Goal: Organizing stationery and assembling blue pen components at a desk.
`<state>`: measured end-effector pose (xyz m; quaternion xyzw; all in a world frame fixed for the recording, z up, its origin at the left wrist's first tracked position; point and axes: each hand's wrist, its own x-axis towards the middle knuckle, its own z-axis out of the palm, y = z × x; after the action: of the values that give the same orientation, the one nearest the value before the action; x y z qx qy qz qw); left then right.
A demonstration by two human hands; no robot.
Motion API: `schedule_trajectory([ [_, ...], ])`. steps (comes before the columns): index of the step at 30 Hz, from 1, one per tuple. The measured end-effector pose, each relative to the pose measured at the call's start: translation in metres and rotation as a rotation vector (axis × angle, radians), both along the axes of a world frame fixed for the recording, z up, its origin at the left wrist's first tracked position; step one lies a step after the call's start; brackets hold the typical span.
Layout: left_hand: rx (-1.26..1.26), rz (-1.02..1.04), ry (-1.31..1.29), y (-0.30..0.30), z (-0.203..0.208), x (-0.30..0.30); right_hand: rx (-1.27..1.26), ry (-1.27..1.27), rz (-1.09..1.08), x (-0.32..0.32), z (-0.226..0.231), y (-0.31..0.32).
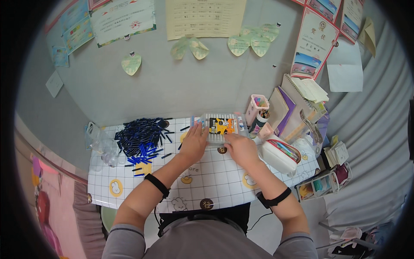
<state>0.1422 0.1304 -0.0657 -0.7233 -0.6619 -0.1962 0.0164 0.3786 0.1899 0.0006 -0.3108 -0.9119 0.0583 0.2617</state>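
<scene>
- We count two bare hands, both at one clear plastic box [215, 140] that lies near the back of the counter [228, 190], about midway along it.
- The left hand [195, 140] rests with its fingers extended over the box's left end; we cannot tell whether its grip closes on it.
- The right hand [240, 149] touches the box's near edge toward the right, fingers bent; we cannot tell how firm that grip is either.
- We see one yellow and black label [223, 126] on the box, between the hands.
- To the left we find one heap of blue and black sticks [142, 134], far too many to count, with a few strays around it.
- Beside the heap, at the left edge, lie some clear plastic pieces [105, 149]; their number is unclear to us.
- Right of the box we count one pink holder [254, 108], one dark cup [257, 126] of pencils and one white case [278, 159] with pens showing.
- We count two black bands [157, 185], one on each forearm.
</scene>
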Motion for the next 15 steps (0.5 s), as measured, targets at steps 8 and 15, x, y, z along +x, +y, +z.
schedule_trajectory([
  [8,-0.055,0.014,0.019,0.004,0.062,0.05,-0.07,-0.199,-0.351,0.092,0.049,0.044],
  [15,0.066,-0.165,-0.19,0.04,0.064,0.09,-0.056,-0.176,-0.016,0.116,0.017,0.112],
])
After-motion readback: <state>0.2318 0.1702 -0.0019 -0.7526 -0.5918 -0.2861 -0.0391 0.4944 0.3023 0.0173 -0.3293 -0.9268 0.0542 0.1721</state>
